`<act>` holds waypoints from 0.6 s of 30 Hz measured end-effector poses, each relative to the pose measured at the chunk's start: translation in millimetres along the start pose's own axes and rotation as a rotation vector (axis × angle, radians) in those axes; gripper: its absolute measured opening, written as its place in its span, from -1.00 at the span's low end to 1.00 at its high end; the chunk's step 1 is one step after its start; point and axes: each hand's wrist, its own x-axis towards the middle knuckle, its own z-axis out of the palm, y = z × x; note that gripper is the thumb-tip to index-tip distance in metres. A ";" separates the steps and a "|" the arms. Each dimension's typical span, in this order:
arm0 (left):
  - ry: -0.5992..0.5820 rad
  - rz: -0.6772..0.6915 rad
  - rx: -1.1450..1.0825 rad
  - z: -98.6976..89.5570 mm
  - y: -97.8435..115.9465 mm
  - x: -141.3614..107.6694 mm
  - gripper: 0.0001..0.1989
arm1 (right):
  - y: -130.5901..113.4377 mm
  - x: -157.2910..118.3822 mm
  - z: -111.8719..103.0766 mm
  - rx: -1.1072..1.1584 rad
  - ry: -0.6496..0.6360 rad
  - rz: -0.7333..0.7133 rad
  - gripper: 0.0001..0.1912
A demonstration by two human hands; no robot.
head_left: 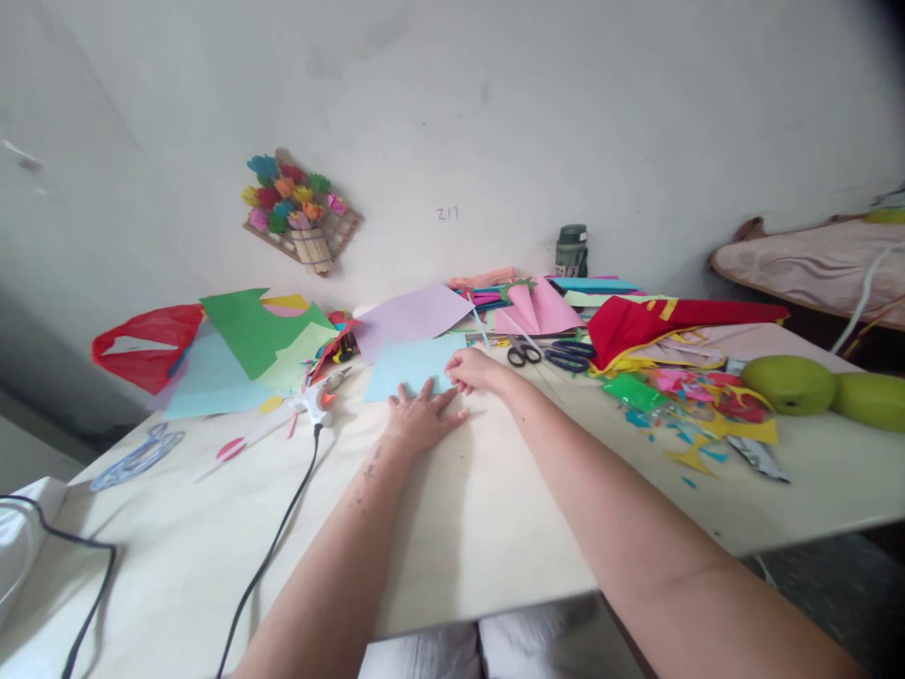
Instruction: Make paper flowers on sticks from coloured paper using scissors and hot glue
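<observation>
A light blue sheet of paper [406, 366] lies flat on the table [487, 528] in front of me. My left hand [420, 420] rests with spread fingers on its near edge, holding nothing. My right hand [475, 371] is at the sheet's right side, fingers curled and pinched together. Whatever may be between those fingertips is too small to make out. Just right of my right hand lie black-handled scissors [524, 356] and a second pair of scissors [569, 356] with dark blue handles. To the left, a white glue gun [311, 404] lies on its side.
The glue gun's black cord [272, 552] runs to the front edge. Coloured sheets, including a green sheet [265, 330] and a purple sheet [414, 316], lie at the back. Paper scraps [689, 429] and green fruit [788, 384] are on the right. A bottle [571, 252] stands by the wall.
</observation>
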 end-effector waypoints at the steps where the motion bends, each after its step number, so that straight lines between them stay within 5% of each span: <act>1: -0.001 -0.003 0.004 0.0 0.3 -0.2 -0.30 | -0.7 1.0 5.7 0.036 -0.022 0.045 -0.74; 10: 0.000 -0.048 0.024 4.8 -1.8 -2.6 -0.21 | 3.8 2.5 10.9 0.063 -0.030 0.103 -0.78; 18: 0.075 -0.270 0.029 6.0 -0.8 2.0 -0.05 | 0.3 -2.8 10.8 -0.012 0.013 0.080 -0.81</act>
